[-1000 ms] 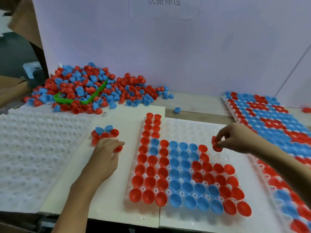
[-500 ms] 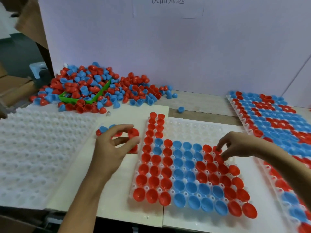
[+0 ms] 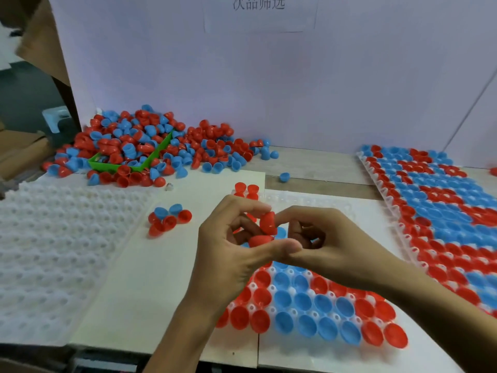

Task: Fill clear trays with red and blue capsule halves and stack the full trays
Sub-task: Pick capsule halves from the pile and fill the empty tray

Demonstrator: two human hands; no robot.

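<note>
Meeting above the part-filled tray point(image 3: 309, 200), left hand point(image 3: 231, 254) pinching red halves point(image 3: 267, 223), right hand point(image 3: 325, 243) fingertips touching them

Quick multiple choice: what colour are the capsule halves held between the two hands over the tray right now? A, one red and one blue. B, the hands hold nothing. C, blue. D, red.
D: the left hand holds red capsule halves, and the right hand meets it at the upper one, above the half-filled tray.
</note>
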